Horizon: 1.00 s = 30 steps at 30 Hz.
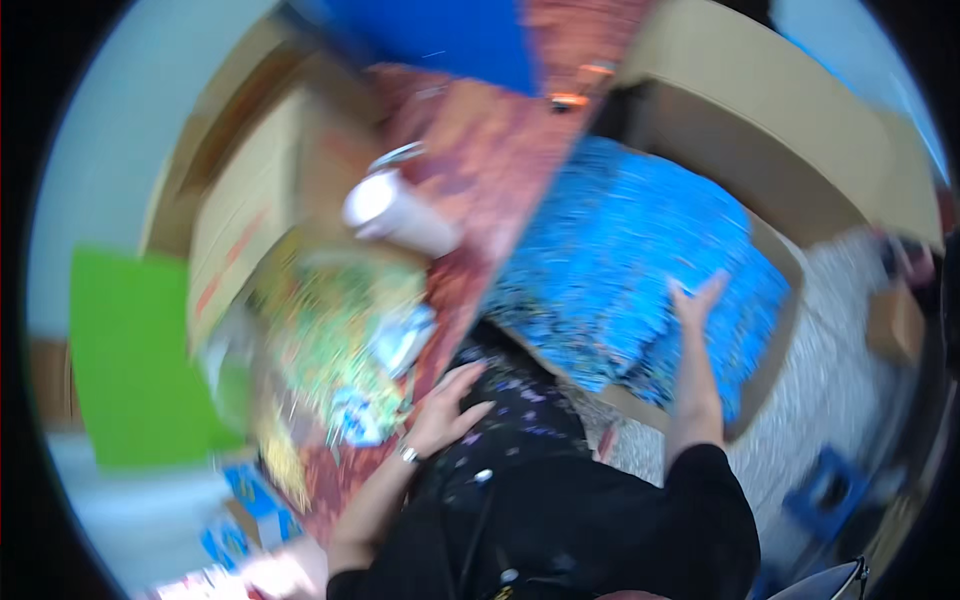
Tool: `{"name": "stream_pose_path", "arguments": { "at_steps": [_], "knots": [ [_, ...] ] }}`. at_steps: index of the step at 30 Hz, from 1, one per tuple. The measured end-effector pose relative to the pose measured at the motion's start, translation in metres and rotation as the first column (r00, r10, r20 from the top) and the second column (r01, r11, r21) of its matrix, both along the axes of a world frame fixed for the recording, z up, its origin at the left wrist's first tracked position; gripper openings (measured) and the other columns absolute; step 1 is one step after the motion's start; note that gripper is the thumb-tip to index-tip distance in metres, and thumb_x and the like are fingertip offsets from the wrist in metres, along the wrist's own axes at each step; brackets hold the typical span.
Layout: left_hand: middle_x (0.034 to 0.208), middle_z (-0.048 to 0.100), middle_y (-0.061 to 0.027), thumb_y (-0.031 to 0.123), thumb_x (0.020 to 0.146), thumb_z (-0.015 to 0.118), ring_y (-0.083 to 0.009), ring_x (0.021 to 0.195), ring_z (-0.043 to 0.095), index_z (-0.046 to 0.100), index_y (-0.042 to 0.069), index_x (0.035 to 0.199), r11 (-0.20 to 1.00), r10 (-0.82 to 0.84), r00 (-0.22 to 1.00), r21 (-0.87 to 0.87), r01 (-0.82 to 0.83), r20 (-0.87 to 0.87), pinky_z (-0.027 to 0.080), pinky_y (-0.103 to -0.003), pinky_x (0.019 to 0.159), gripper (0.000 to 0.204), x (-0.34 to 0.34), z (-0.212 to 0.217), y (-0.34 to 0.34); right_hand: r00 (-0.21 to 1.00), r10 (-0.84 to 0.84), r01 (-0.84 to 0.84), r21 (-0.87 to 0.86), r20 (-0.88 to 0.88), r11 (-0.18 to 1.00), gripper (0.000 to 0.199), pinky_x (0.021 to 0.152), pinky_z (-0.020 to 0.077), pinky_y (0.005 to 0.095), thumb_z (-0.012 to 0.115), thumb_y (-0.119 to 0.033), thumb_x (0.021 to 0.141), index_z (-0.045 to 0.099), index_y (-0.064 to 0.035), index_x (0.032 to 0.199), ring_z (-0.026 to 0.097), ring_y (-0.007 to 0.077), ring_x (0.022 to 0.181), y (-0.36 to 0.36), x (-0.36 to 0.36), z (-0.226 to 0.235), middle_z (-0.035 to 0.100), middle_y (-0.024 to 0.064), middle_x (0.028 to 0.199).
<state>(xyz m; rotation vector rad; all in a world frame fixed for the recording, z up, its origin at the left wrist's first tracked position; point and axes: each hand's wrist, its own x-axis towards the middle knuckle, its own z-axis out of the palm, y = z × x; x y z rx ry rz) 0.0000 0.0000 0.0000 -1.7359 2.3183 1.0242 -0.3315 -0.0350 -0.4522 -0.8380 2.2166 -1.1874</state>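
Note:
My right hand (697, 300) reaches over a cardboard box at my right and rests on a mass of blue, flat-looking pieces (610, 250), its thumb and fingers apart. The blue pieces lie in overlapping layers; blur hides what kind they are. My left hand (450, 412) is held low over my dark, speckled lap (520, 400), fingers spread and nothing in it. Left of that hand, a heap of green and yellow small pieces (320, 310) lies on the reddish table, with blue-and-white pieces (365, 412) at its near side.
An open cardboard carton (245, 215) stands at the left behind the heap, with a white cylinder (415, 220) beside it. A green panel (140, 360) is at far left, a blue panel (440, 35) at the back. A blue stool-like object (828, 492) stands on the floor at right.

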Motion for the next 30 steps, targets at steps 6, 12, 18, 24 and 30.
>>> {"name": "stream_pose_path", "arguments": {
  "at_steps": [6, 12, 18, 24, 30],
  "knots": [
    [0.128, 0.056, -0.0165, 0.018, 0.085, 0.071, -0.0291, 0.118, 0.055, 0.048, 0.005, 0.136, 0.973, -0.069, 0.915, -0.228, -0.026, -0.397, 0.044, -0.036, 0.099, 0.057, -0.055, -0.082, 0.000, 0.916, 0.009, -0.061, -0.115, -0.402, 0.992, 0.112, 0.116, 0.0171, 0.0471, 0.077, -0.044, 0.077, 0.008, 0.0093, 0.148, 0.018, 0.0418, 0.141, 0.019, -0.221, 0.021, 0.009, 0.0295, 0.154],
    [0.115, 0.063, -0.0144, 0.014, 0.084, 0.071, -0.0257, 0.099, 0.064, 0.057, 0.003, 0.125, 0.935, 0.050, 0.810, -0.258, -0.243, -0.584, 0.051, -0.033, 0.086, 0.045, -0.019, -0.093, 0.030, 0.909, 0.289, -0.397, -0.412, -0.301, 0.820, 0.031, 0.089, 0.0482, 0.0335, 0.060, -0.017, 0.095, 0.060, 0.0030, 0.118, 0.059, 0.0204, 0.103, -0.043, -0.128, 0.204, 0.061, 0.0161, 0.117],
    [0.089, 0.067, -0.0121, 0.011, 0.085, 0.068, -0.0272, 0.082, 0.066, 0.066, 0.002, 0.102, 0.790, 0.221, 0.830, -0.405, -0.460, -0.512, 0.052, -0.035, 0.071, 0.019, 0.027, -0.111, 0.065, 0.125, 0.834, -0.918, -0.381, -0.537, -0.108, 0.012, 0.066, 0.0515, 0.0360, 0.065, -0.011, 0.086, 0.069, -0.0036, 0.095, 0.066, 0.0280, 0.075, -0.056, 0.149, 0.354, 0.068, 0.0128, 0.086],
    [0.120, 0.059, -0.0148, 0.016, 0.080, 0.072, -0.0326, 0.113, 0.055, 0.062, 0.004, 0.114, 0.534, 0.457, 0.887, -0.779, -0.329, -0.061, 0.046, -0.041, 0.094, 0.037, 0.077, -0.154, 0.105, -0.362, 0.573, -0.932, 0.289, -0.735, -0.218, 0.022, 0.069, 0.0545, 0.0413, 0.071, -0.020, 0.078, 0.066, -0.0044, 0.092, 0.063, 0.0298, 0.090, -0.056, 0.311, 0.316, 0.061, 0.0133, 0.088],
    [0.129, 0.053, -0.0164, 0.021, 0.078, 0.073, -0.0346, 0.120, 0.049, 0.059, 0.001, 0.118, 0.569, 0.456, 0.888, -0.750, -0.338, -0.054, 0.043, -0.044, 0.096, 0.047, 0.088, -0.173, 0.109, -0.340, 0.714, -0.929, 0.338, -0.612, -0.153, 0.035, 0.071, 0.0554, 0.0409, 0.078, -0.028, 0.071, 0.066, -0.0029, 0.092, 0.063, 0.0324, 0.095, -0.052, 0.332, 0.323, 0.062, 0.0142, 0.096]
  ]
}}
